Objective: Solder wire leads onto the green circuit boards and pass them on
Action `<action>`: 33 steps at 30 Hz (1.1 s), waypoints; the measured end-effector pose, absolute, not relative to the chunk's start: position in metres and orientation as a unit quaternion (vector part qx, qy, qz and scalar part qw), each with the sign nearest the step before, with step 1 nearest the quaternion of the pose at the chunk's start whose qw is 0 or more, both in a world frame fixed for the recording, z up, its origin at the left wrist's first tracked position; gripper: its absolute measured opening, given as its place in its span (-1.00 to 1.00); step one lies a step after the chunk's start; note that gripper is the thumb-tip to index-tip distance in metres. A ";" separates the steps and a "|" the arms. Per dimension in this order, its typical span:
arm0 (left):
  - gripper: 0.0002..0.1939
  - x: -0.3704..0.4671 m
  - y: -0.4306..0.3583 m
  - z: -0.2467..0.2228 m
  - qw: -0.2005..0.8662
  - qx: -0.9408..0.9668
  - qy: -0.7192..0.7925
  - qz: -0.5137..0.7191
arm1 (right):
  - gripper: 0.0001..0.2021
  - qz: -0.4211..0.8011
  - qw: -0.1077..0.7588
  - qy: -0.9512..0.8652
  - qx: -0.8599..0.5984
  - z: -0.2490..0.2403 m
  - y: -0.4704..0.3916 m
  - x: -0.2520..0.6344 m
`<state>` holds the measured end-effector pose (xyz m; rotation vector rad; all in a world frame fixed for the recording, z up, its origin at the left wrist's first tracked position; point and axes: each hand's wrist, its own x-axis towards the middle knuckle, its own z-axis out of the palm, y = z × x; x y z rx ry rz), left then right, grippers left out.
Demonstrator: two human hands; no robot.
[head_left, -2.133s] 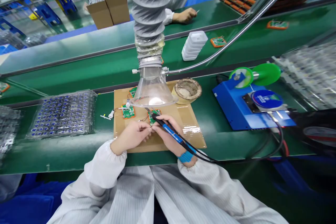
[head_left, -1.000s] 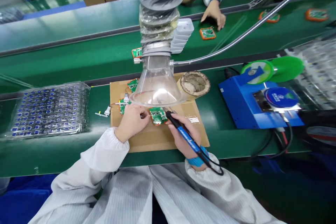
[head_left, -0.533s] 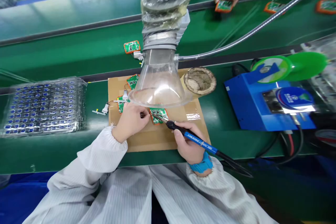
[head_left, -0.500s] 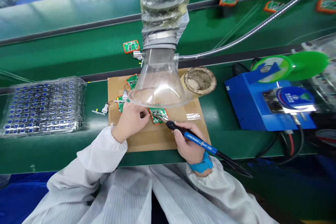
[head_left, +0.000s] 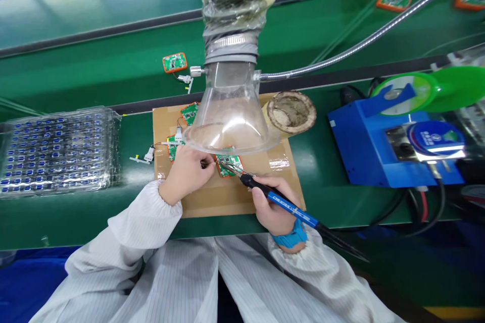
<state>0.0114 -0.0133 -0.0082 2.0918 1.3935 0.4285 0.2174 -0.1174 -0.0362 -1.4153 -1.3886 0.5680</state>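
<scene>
A blue and black soldering iron (head_left: 290,207) is gripped in my right hand (head_left: 276,207), its tip over a green circuit board (head_left: 229,165) on the cardboard sheet (head_left: 212,204). Just left of that board, my left hand (head_left: 188,171) is pinched on something dark and small that I cannot make out. Two more green boards, one upper (head_left: 189,112) and one lower (head_left: 172,149), lie on the cardboard, the lower one partly behind my left hand. White connectors (head_left: 179,135) are beside them. A clear fume hood (head_left: 231,111) hangs over the work and hides part of the cardboard.
Stacked clear trays (head_left: 60,151) of small blue parts lie at the left. A round crusted pot (head_left: 291,111) stands behind the cardboard's right side. The blue solder machine (head_left: 352,146) with a green reel is at the right. An orange-edged board (head_left: 175,62) lies on the green belt.
The view has shifted slightly. The other person's hand holding an orange-edged board at the top has gone from view. My hands and the iron stay almost in the same place.
</scene>
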 end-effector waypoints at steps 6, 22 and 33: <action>-0.78 0.012 -0.013 -0.008 0.297 0.778 0.530 0.158 | -0.90 0.227 0.515 -0.597 -0.572 -0.034 -0.117 0.215; -0.77 0.011 -0.013 -0.008 0.287 0.785 0.523 0.167 | -0.92 0.227 0.513 -0.592 -0.578 -0.032 -0.115 0.215; -0.77 0.012 -0.013 -0.007 0.294 0.785 0.524 0.155 | -0.93 0.238 0.524 -0.578 -0.578 -0.032 -0.115 0.217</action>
